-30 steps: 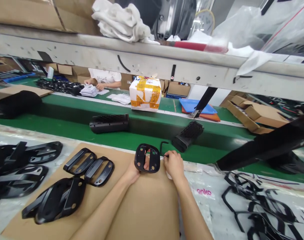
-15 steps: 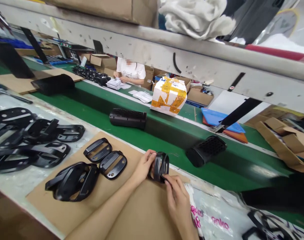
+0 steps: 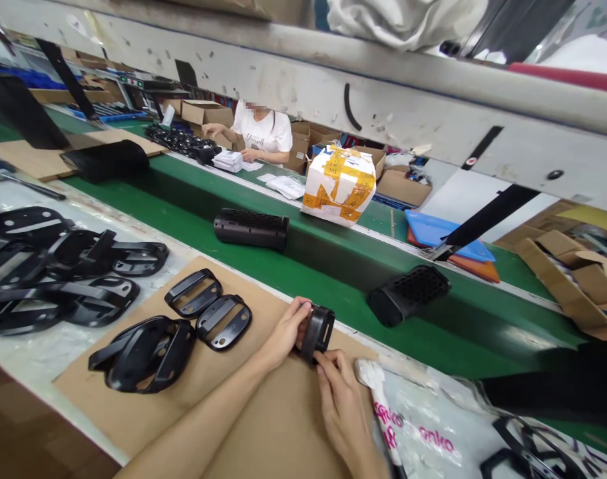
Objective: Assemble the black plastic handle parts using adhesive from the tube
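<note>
A black plastic frame with a strap-like band (image 3: 313,332) is held up on edge over the cardboard sheet (image 3: 263,426). My left hand (image 3: 289,332) grips its left side, fingers closed on the rim. At its lower right edge my right hand (image 3: 341,392) has thumb and fingers pinched on the band's end; the fingertips are partly hidden. Left of my hands lie two similar black frames (image 3: 224,322) and a nested pile of black frames (image 3: 144,352). Close to my right hand is a tool with a whitish wrapped end (image 3: 376,386).
More black frames (image 3: 68,266) lie heaped at the left. Perforated black housings (image 3: 251,227) stand on the green conveyor belt (image 3: 328,286). A taped white box (image 3: 339,185) is across it, near a person in a white shirt (image 3: 263,133). A beam (image 3: 293,86) runs overhead.
The held frame has turned, its band now facing me more. My right hand has shifted slightly left and down with it. Across the belt, the person's one hand has reached toward the black pile.
</note>
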Motion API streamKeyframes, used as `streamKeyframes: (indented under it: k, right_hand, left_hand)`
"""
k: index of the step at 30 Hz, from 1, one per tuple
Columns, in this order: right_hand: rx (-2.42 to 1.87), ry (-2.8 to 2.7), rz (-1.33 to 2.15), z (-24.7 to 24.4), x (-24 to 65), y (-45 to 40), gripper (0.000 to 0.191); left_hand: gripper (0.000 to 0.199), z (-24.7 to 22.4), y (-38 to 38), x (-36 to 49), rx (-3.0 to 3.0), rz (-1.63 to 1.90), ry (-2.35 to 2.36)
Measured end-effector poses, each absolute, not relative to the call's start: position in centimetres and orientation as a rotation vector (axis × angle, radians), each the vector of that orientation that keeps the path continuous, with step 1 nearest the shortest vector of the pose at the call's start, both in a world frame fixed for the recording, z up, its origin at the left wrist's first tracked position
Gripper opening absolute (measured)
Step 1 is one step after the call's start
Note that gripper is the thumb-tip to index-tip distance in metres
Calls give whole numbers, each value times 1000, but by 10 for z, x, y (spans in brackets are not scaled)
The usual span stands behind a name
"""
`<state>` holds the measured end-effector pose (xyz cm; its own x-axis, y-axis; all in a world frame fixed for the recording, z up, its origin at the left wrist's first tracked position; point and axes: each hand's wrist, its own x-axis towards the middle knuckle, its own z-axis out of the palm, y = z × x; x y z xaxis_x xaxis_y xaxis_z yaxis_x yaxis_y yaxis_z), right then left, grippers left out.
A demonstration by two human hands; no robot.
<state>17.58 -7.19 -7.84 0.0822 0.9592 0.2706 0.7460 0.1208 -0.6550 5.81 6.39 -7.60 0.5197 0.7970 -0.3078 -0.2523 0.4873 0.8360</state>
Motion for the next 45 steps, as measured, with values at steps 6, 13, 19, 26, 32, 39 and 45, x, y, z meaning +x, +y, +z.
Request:
streamKeyframes:
  k: [6,13,19,26,32,39,45]
  right_hand:
    - [-1627,-1647,615,-74,177,-73,39]
    - [-1425,-1093,327,-90,182,-70,34]
    - [-1498,-1121,552,-93,175,-74,86]
    - [-1565,-1116,432,-97,177,-74,64]
    - [-1572,-1162,357,-96,176,-71,56]
    - [-1611,-1182,319,-94,174,-72,54]
    - [-1545,-1224,329,-91,174,-71,53]
  left_hand:
    - [50,-73,58,59,837,762,699]
    - [57,-72,48,69,701,606,618]
    - [55,-68,33,69,848,537,566]
    - [39,-62,42,58,1359,531,538]
    - [30,-58,39,59,1500,542,620]
    - [31,-61,38,60,1417,587,607]
    - [40,-68,42,62,930,478,483]
